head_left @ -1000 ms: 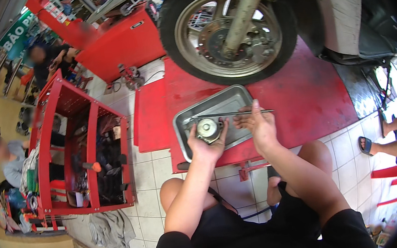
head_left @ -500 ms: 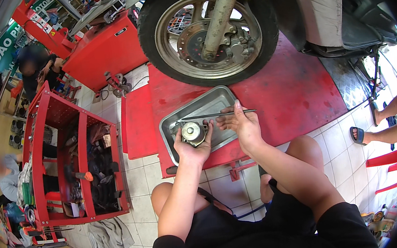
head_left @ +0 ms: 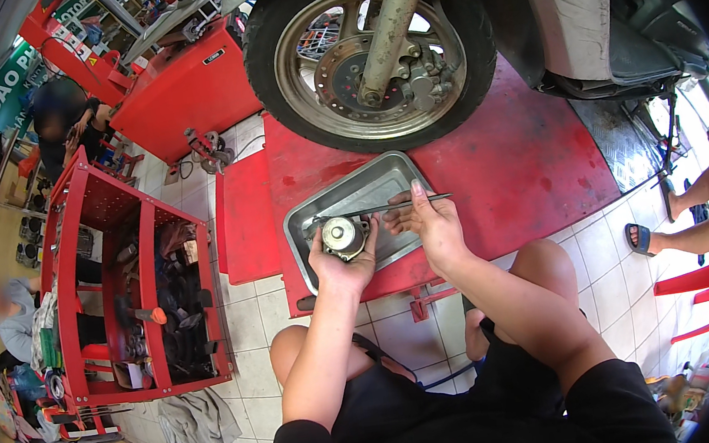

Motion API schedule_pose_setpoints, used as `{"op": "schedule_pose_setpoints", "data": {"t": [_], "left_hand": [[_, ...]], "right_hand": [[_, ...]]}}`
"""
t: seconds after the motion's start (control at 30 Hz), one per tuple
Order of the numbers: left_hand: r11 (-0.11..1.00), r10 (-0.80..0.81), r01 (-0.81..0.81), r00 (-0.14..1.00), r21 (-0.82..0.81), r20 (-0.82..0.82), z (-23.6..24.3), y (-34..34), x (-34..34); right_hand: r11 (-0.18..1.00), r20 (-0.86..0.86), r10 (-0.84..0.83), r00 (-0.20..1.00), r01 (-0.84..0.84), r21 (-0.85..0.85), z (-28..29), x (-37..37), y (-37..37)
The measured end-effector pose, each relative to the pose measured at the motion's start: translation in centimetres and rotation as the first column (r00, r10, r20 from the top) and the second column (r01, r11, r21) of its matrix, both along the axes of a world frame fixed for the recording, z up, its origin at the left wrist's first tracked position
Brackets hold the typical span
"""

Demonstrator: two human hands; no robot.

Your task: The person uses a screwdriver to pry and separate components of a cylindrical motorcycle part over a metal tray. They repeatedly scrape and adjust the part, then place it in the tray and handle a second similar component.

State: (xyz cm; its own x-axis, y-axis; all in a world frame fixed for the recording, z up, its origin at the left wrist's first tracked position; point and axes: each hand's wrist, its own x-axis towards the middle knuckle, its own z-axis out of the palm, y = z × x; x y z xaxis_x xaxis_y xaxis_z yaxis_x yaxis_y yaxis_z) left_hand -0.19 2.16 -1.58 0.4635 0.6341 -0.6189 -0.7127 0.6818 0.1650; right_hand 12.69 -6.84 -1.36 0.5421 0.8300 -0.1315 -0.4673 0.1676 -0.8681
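Two hands worked close together: the left hand cradled a metal housing over the steel tray, the right hand pinched a slim dark rod, seemingly mid-work, further strokes calling for steady support; its round cap looked dull silver, and a scooter's front wheel stood beyond

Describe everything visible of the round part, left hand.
The round metal part looks like pale, silvery metal: a circular top with a small raised centre, and a darker, uneven body at its right. The left hand cups it over the tray, top facing the camera. A slender dark rod runs past its far edge; contact can't be told. Underside hidden.
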Motion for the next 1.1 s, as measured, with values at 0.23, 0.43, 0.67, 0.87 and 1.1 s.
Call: {"op": "schedule_pose_setpoints", "data": {"t": [0.23, 0.43, 0.67, 0.87, 1.1], "left_hand": [[1.000, 0.008, -0.007, 0.998, -0.013, 0.066, -0.5, 0.1, -0.2], [1.000, 0.000, 0.000, 1.000, 0.007, -0.011, 0.5, -0.1, -0.1], [1.000, 0.019, -0.019, 1.000, -0.004, 0.003, 0.5, -0.1, 0.0], [1.000, 0.006, -0.005, 0.999, 0.024, -0.034, 0.9, -0.4, 0.2], [0.999, -0.003, 0.004, 0.999, 0.047, -0.036, 1.1, -0.9, 0.2]], "right_hand": [[1.000, 0.010, -0.018, 1.000, 0.018, 0.014, 0.0, 0.0, 0.0], [1.000, -0.024, 0.014, 1.000, -0.014, 0.004, -0.3, 0.0, 0.1], [1.000, -0.013, -0.024, 1.000, 0.024, 0.007, -0.4, 0.0, 0.1], [1.000, -0.031, -0.008, 0.999, 0.008, -0.005, -0.1, 0.2, -0.2], [0.999, -0.016, -0.012, 1.000, 0.013, 0.030, 0.3, 0.5, -0.5]]}}
